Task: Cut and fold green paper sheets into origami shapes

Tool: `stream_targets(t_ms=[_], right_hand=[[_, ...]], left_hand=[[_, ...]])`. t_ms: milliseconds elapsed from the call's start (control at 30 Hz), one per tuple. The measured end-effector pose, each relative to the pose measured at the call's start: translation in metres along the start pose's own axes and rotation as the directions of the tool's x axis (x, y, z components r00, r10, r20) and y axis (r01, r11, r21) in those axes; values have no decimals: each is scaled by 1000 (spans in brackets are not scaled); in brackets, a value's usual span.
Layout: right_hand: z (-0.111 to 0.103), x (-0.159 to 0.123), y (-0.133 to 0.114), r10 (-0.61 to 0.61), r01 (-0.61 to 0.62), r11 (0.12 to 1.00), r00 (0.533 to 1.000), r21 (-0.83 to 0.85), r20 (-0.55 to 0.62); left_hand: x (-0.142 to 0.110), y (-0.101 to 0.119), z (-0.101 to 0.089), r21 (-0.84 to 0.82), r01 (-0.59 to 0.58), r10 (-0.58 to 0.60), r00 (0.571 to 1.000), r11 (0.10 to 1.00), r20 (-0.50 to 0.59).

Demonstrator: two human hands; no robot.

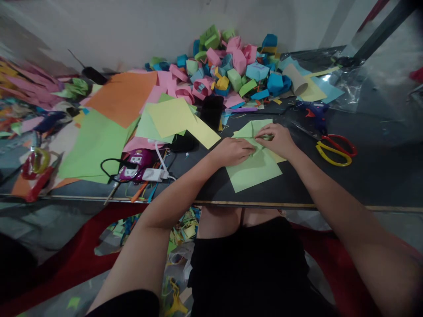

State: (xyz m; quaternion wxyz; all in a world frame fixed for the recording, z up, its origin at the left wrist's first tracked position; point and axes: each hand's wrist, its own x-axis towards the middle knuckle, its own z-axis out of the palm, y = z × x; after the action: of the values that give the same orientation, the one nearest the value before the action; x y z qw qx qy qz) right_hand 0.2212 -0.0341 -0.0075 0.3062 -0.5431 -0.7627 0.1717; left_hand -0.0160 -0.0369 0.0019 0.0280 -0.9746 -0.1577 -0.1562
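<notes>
A sheet of light green paper (256, 171) lies on the dark table in front of me, with a narrow fold raised along its far part. My left hand (233, 152) rests on its left side, fingers together and gripping near the fold. From the right, my right hand (276, 137) pinches the same fold between thumb and fingers. The two hands' fingertips are close together, and part of the fold is hidden under them. A yellow paper edge (277, 157) shows from beneath the green sheet.
Colourful folded paper pieces (231, 66) are heaped along the wall. Right of my hands lie scissors (335, 149) and a blue glue gun (317, 115). At left are a purple power strip (139, 160), green sheets (95, 145), an orange sheet (125, 94) and more scissors (36, 169).
</notes>
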Motion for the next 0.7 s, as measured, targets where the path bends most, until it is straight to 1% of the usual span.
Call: stream_targets(t_ms=[100, 167, 300, 433, 500, 600, 700], right_hand=[[0, 0, 1, -10, 10, 1000, 1000, -15, 7], [0, 0, 1, -14, 15, 1000, 1000, -26, 19], [1, 1, 3, -5, 6, 1000, 1000, -29, 30], [1, 1, 2, -5, 6, 1000, 1000, -30, 29], [1, 0, 1, -2, 3, 1000, 999, -19, 34], [0, 0, -1, 5, -5, 1000, 999, 3, 40], [0, -1, -3, 2, -3, 1000, 999, 13, 40]], left_hand=[[2, 10, -4, 59, -24, 23, 999, 998, 25], [3, 16, -5, 82, -18, 15, 999, 996, 35], [3, 23, -3, 42, 18, -20, 999, 999, 38], [0, 11, 2, -62, 87, -90, 995, 994, -39], [-1, 3, 3, -138, 89, -100, 992, 986, -72], [-2, -4, 2, -217, 64, -80, 995, 974, -66], [-3, -5, 0, -238, 76, -88, 995, 968, -41]])
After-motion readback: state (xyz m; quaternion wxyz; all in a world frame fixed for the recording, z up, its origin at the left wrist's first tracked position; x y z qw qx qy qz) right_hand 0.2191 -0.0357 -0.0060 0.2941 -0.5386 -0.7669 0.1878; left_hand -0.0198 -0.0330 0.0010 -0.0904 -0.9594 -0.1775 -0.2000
